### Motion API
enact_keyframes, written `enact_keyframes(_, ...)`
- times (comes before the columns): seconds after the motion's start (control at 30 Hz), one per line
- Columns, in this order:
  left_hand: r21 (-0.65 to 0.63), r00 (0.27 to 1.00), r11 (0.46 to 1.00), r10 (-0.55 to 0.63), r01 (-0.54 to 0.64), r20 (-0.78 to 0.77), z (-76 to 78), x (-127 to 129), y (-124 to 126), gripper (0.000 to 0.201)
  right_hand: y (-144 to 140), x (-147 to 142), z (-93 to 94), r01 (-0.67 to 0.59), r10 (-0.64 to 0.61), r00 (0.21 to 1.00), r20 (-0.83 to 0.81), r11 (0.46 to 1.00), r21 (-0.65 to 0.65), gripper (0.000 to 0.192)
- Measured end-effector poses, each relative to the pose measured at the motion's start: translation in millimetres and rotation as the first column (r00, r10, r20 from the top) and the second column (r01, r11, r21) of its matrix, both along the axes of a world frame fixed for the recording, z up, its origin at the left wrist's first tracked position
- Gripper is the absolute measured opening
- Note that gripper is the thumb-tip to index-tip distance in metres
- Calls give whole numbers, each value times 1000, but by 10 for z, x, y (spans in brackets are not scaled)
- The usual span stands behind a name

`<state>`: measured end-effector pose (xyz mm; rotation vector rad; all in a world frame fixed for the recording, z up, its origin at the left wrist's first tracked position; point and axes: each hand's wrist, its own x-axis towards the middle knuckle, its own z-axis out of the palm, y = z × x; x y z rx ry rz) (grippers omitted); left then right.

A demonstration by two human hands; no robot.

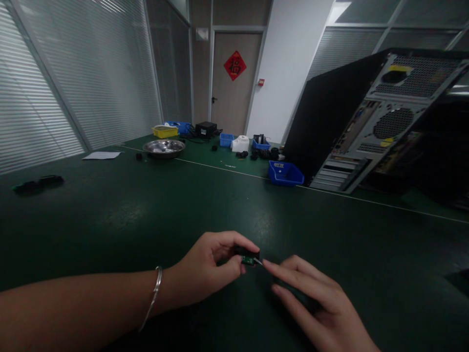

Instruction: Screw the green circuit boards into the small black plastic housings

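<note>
Between the thumb and fingers of my left hand [216, 261] is a small green circuit board [247, 260] with a black piece against it. My right hand [315, 298] grips a thin metal-tipped tool [258, 261] with a dark handle, mostly hidden under the fingers. Its tip touches or nearly touches the board's right end; I cannot tell which. Both hands are just above the green tabletop [205, 205], close together. The exact kind of tool is too dim to make out.
A computer case [330, 117] leans at the right, beside a blue bin [286, 173]. Farther back are a metal bowl [164, 148], a yellow tray [164, 132], a white device [240, 143] and a black box [205, 129]. Dark parts [38, 184] lie at the left.
</note>
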<state>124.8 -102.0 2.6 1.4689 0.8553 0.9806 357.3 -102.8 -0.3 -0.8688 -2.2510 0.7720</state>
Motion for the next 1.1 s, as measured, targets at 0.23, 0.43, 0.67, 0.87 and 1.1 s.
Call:
enact_keyframes(0.23, -86, 998, 996, 25, -20, 57, 48, 21, -14, 22, 5, -1, 4, -3, 2, 1000, 28, 1000, 22, 46)
enact_keyframes(0.43, -182, 997, 983, 15, 0, 79, 27, 25, 15, 19, -10, 5, 13, -3, 2, 999, 46, 1000, 9, 46)
enact_keyframes(0.67, -184, 998, 982, -41, 47, 37, 6, 9, 37, 15, -12, -5, 32, -5, 4, 995, 99, 1000, 11, 43)
enact_keyframes(0.87, -160, 999, 986, -50, 51, 13, 15, 26, 17, 18, -24, -19, 57, -14, 8, 994, 110, 998, 55, 43)
enact_keyframes(1.1, -163, 998, 985, -61, 56, -28, 46, 17, 12, 15, -22, -27, 61, -37, 33, 989, 146, 999, 27, 42)
